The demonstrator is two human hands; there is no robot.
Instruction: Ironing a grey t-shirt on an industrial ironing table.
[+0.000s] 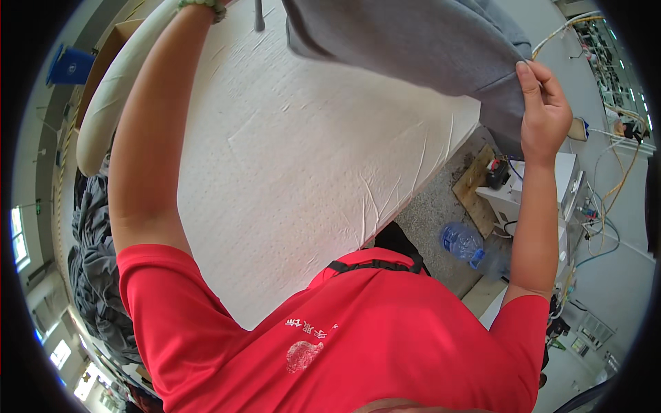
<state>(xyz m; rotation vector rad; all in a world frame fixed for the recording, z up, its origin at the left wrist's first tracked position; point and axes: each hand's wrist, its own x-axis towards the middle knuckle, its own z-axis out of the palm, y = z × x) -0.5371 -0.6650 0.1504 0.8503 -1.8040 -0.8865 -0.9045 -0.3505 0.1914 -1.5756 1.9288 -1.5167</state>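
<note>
Containers 1st: 1 blue bin [71,67], far L of R fingers, contents can't be seen. 1 brown box [107,58], also far L of them, partly hidden behind 1 long off-white roll [113,110]; can't tell what's inside. 1 clear bluish jug [458,239] lies on the floor [423,217], below & a bit L of R fingers; contents unclear. A clear shape just beside it is too blurred to ID.

Hands: R hand [547,124] has thumb & fingers pinched tight on the edge of 1 grey cloth [406,51]. Cloth spreads L from those fingertips over 1 white padded table [289,151], w/ some hanging off the table edge just below the fingers. L hand is past the top edge, so can't tell re: its fingers; only the wrist w/ 1 pale green bracelet [204,7] shows.

Others: 1 narrow grey strip [259,15] well L of R fingers, can't tell if part of the cloth. 1 dark grey fabric heap [96,255] far L & lower. 1 wooden board [475,189] below R fingers, L of 1 white machine [509,196].
</note>
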